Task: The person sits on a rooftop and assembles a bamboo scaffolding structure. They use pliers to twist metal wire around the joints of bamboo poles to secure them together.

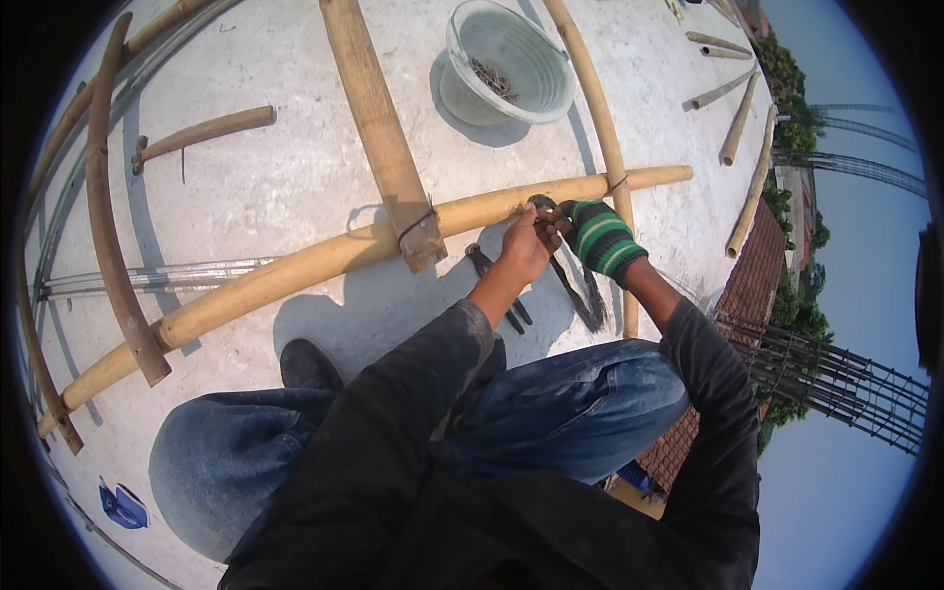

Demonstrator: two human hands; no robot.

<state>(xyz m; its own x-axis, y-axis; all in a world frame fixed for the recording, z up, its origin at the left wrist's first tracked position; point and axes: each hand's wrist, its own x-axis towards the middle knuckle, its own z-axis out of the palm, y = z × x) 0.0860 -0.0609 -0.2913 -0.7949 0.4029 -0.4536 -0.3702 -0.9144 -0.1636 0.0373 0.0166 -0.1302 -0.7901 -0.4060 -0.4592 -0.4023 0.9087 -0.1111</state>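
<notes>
My bare left hand (529,244) and my right hand (600,238), in a green and black striped glove, meet just in front of a long bamboo pole (324,258). Both are closed on a bundle of thin black wire (584,303), whose strands hang down toward my knee. My fingers partly hide its upper end. Black-handled pliers (500,288) lie on the floor beside my left wrist. Dark ties bind the long pole to a wide bamboo piece (379,118) and to a thinner bamboo pole (593,88).
A pale bucket (462,61) with small thin pieces inside stands beyond the poles. At left lie a hammer (202,136), more poles (110,197) and steel rods (162,277). Loose bamboo lengths (739,123) lie at right, near the slab edge, with roof tiles (749,258) and rebar columns (836,379) past it.
</notes>
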